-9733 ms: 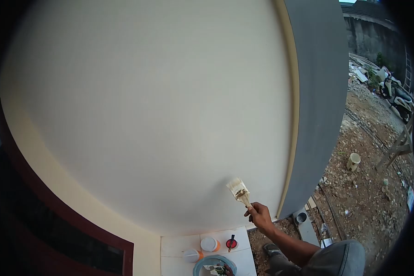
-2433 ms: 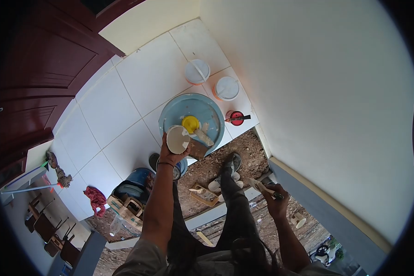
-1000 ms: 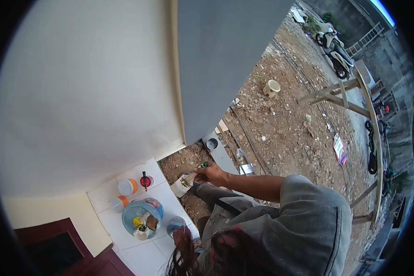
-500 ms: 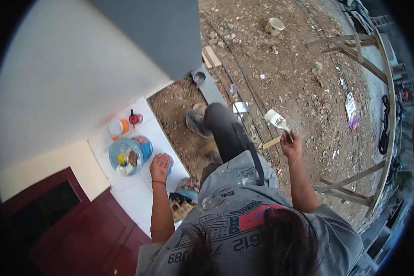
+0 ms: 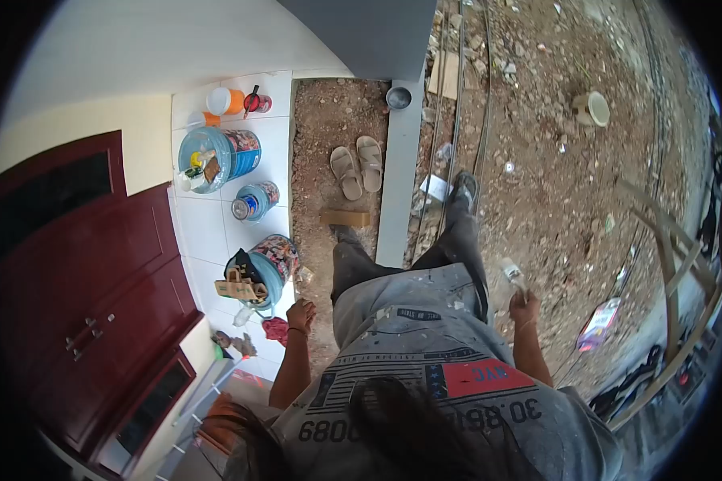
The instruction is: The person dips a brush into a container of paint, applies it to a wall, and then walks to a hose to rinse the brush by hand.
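Observation:
My right hand (image 5: 525, 308) is closed around the handle of a paintbrush (image 5: 511, 271), whose pale bristles point forward over the dirt. My left hand (image 5: 302, 315) hangs low by my side with nothing seen in it; its fingers look loosely bent and slightly apart. Nearest to it are a blue bucket (image 5: 272, 277) with cardboard and dark stuff inside and a red cloth (image 5: 276, 329) on the tiles. Farther along stand a small blue pail with a can (image 5: 243, 208) on it and a larger clear-blue bucket (image 5: 239, 152) holding mixed items.
Beige sandals (image 5: 358, 169) lie on the dirt beside a grey ledge (image 5: 401, 184) with a dark cup (image 5: 398, 98). A wooden block (image 5: 345, 218) is by my left foot. Orange containers (image 5: 225, 101) stand on the tiles. A cream bucket (image 5: 594, 109) and a wooden frame (image 5: 682, 272) are right.
My view has turned and my legs have stepped over beside the ledge. Both hands have dropped closer to my body, the left off the small pail, the right still with the paintbrush.

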Tool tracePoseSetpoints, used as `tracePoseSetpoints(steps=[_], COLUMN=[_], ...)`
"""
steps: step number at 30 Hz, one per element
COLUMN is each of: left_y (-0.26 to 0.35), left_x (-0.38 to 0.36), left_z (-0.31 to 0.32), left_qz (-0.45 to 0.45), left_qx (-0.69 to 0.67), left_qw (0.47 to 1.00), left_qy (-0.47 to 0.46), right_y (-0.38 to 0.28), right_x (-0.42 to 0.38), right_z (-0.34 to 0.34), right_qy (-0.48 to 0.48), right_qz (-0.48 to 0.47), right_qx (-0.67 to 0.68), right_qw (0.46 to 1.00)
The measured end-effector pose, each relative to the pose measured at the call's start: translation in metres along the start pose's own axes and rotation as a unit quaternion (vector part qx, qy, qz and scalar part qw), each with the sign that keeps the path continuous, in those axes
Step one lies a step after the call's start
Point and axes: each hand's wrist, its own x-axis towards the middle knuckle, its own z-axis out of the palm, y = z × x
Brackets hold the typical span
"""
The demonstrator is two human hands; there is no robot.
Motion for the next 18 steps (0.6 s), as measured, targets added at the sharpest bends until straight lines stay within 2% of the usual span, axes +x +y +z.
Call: tracePoseSetpoints(steps=[1, 3, 4, 5, 6, 7, 8, 10, 11, 12, 14, 15, 17, 18], left_y=[-0.012, -0.04, -0.058, -0.074, -0.091, -0.103, -0.112, -0.129, -0.13, -0.12, -0.098, -0.089, -0.044, -0.037], left_x=[-0.007, -0.042, -0.061, -0.08, -0.088, -0.092, -0.094, -0.103, -0.11, -0.115, -0.118, -0.122, -0.16, -0.158], left_z=[0.027, 0.095, 0.13, 0.162, 0.184, 0.208, 0.233, 0.279, 0.305, 0.333, 0.396, 0.43, 0.49, 0.512], left_qz=[-0.041, -0.032, -0.048, -0.064, -0.065, 0.02, 0.106, 0.266, 0.266, 0.269, 0.133, -0.016, -0.039, 0.0], left_qx=[-0.014, -0.047, -0.047, -0.022, -0.033, 0.08, 0.192, 0.407, 0.401, 0.429, 0.306, 0.141, 0.062, 0.029], left_qw=[0.998, 0.994, 0.991, 0.994, 0.993, 0.995, 0.976, 0.87, 0.873, 0.853, 0.93, 0.982, 0.993, 0.993], left_qy=[0.041, 0.094, 0.116, 0.09, 0.096, 0.052, 0.007, -0.081, -0.079, -0.131, -0.155, -0.121, -0.089, -0.112], right_y=[-0.031, -0.1, -0.138, -0.181, -0.222, -0.262, -0.298, -0.361, -0.389, -0.413, -0.456, -0.477, -0.515, -0.53], right_x=[0.023, 0.06, 0.063, 0.06, 0.053, 0.043, 0.027, -0.003, -0.014, -0.021, -0.026, -0.026, -0.012, -0.009], right_z=[0.027, 0.074, 0.094, 0.107, 0.121, 0.137, 0.155, 0.184, 0.197, 0.209, 0.232, 0.241, 0.257, 0.268], right_qy=[-0.007, -0.038, -0.059, -0.153, -0.185, -0.221, -0.227, -0.237, -0.255, -0.271, -0.306, -0.334, -0.375, -0.376], right_qz=[0.003, 0.032, -0.004, -0.019, -0.056, -0.095, -0.105, -0.116, -0.13, -0.143, -0.131, -0.118, -0.105, -0.096], right_qx=[-0.042, -0.089, -0.088, -0.084, -0.077, -0.066, -0.032, -0.002, 0.027, 0.057, 0.07, 0.084, 0.085, 0.084], right_qw=[0.999, 0.995, 0.994, 0.985, 0.978, 0.968, 0.968, 0.964, 0.958, 0.95, 0.94, 0.931, 0.917, 0.918])
